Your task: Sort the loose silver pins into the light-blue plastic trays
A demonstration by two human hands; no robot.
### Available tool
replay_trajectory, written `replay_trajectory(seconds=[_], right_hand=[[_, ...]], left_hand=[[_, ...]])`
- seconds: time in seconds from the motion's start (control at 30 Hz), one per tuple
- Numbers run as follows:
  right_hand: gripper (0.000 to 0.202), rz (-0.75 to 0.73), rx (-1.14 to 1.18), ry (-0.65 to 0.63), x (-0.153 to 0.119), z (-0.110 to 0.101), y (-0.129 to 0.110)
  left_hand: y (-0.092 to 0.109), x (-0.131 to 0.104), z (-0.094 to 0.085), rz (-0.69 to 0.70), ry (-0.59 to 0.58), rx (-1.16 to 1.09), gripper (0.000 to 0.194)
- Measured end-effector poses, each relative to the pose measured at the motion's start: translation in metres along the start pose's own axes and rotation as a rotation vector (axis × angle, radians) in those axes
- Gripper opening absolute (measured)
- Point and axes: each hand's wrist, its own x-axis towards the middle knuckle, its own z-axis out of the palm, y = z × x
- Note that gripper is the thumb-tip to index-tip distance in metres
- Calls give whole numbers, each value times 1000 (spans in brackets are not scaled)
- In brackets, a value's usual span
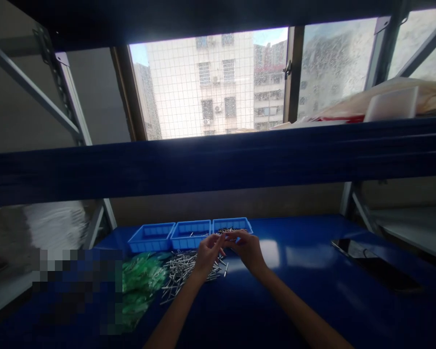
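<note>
My left hand and my right hand meet in front of the blue trays, fingertips pinched together. Whatever lies between the fingers is too small to make out. Below and left of them, a loose pile of thin silvery metal rods spreads over the blue tabletop. Just behind my hands stands the right blue tray, with many small dark and metallic pieces inside. A few thin rods lie in the middle blue tray.
The left blue tray completes the row. Green translucent plastic pieces are heaped left of the rods. A dark, glossy phone-like device lies at the right. A blue shelf beam crosses above the table, with metal posts at both sides.
</note>
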Motion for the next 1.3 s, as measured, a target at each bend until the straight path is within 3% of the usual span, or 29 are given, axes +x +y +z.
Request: replay_trajectory(seconds=[0.17,0.37,0.7,0.9,0.97,1.07,1.3], right_hand=[[16,12,9,-11,-2,-7,-7],[17,53,19,10,-5,-8,-8],[24,94,102,81,-8,-1,-14],[25,85,66,39,-11,2,-10],[26,104,49,18,-12,3,-9],[30,151,97,41,-12,3,-7],[28,103,167,13,-12,4,1]], left_hand=[[6,-4,-5,-51,-165,-70,45],[10,-9,-5,-49,-172,-111,39],[3,-7,-6,-84,-17,-94,45],[1,-4,-11,-62,254,-75,48],[2,-4,-13,-45,296,-38,46],[2,-5,-13,-35,252,24,43],[5,-12,-3,-38,-66,105,39]])
